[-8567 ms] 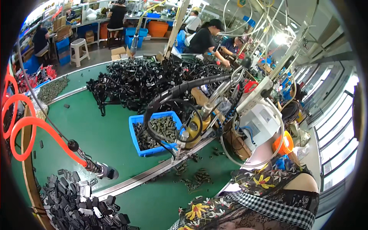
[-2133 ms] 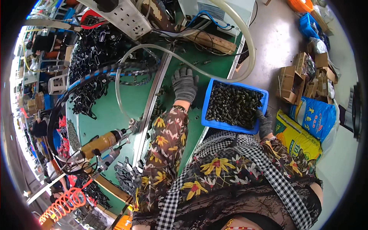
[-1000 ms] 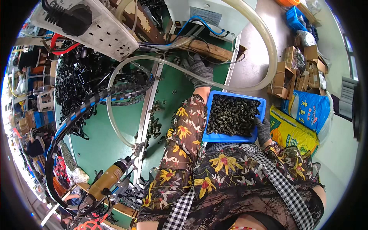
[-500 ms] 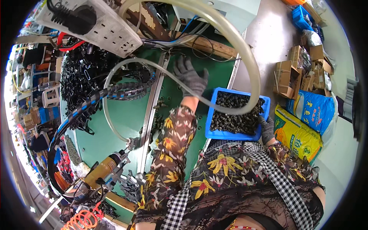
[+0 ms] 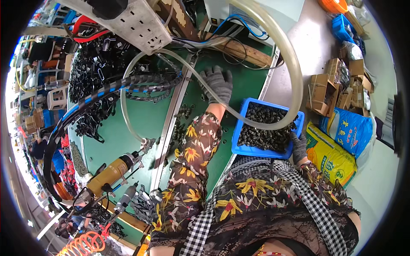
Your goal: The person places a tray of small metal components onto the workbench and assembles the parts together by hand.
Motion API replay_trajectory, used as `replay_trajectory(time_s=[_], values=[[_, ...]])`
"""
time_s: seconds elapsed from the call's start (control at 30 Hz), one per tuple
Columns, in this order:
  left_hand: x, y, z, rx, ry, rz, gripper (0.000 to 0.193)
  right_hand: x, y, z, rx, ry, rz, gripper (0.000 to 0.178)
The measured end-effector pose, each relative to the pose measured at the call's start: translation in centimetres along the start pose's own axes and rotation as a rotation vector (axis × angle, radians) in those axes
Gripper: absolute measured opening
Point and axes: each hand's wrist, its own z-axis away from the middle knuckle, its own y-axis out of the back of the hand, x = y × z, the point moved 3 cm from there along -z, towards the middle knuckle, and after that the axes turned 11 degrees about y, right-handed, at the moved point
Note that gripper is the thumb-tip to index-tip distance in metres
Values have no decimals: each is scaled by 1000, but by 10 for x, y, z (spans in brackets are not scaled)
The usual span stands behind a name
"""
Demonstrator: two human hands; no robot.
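Observation:
My left hand (image 5: pixel 217 85), in a grey knit glove, reaches over the green table (image 5: pixel 243 81), palm down with its fingers extended and apart. Nothing shows in its grasp. Small dark ring-like parts (image 5: pixel 183 112) lie along the metal rail (image 5: pixel 174 106) beside my left forearm. At the near right edge of the table, a blue plastic tray (image 5: pixel 256 150) holds a heap of small black parts (image 5: pixel 267 132). My right hand (image 5: pixel 299 147), gloved too, is closed on that tray's right side; some of its fingers are hidden.
A clear hose (image 5: pixel 294 85) loops above the tray and left forearm. To the left are tangled black parts (image 5: pixel 100 68), a power strip (image 5: pixel 143 27) and a brass-coloured pneumatic cylinder (image 5: pixel 109 175). Cardboard boxes (image 5: pixel 320 94) and a yellow sack (image 5: pixel 331 158) stand on the right floor.
The view has shifted slightly, so the scene sits a little farther right. My left hand's thumb has drawn in closer to its fingers. My right hand stays at the tray.

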Motion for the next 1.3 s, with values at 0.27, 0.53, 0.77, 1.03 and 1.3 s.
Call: replay_trajectory(time_s=[0.27, 0.53, 0.77, 1.03, 1.3], values=[[-3, -24, -46, 364, -4, -23, 55, 6, -10, 0, -22, 72, -92, 29], [-4, 3, -14, 62, -381, -260, 31, 9, 0, -1, 7, 33, -37, 31], [-51, 21, 34, 332, -271, 33, 57, -24, -18, 10, 31, 105, 23, 34], [-54, 13, 23, 258, -374, 92, 47, -22, -24, 16, 86, -128, -197, 37], [-66, 12, 66, 114, -320, -178, 43, -42, -21, -14, 58, 2, -194, 33]])
